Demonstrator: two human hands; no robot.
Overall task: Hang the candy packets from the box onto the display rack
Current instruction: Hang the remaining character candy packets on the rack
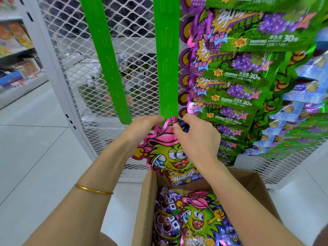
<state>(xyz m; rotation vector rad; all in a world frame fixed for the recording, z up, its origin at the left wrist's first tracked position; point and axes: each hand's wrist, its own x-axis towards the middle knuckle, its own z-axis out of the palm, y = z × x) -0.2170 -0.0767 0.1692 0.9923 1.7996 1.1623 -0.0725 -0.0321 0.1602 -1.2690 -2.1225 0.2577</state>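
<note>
A pink-edged candy packet (165,157) with a green cartoon figure hangs upright at the bottom end of the right green hanging strip (166,68). My left hand (142,129) pinches the packet's top left edge. My right hand (197,135) pinches its top right, thumb on the front near the hang hole. Below, an open cardboard box (145,201) holds more packets: one like it (202,219) lies on top, with purple grape packets (166,215) beside it.
A second green strip (106,59) hangs bare to the left on the white mesh rack (85,86). To the right hang several green-and-purple candy packets (236,68) and blue packets (301,89). Store shelves (16,50) stand far left over white floor tiles.
</note>
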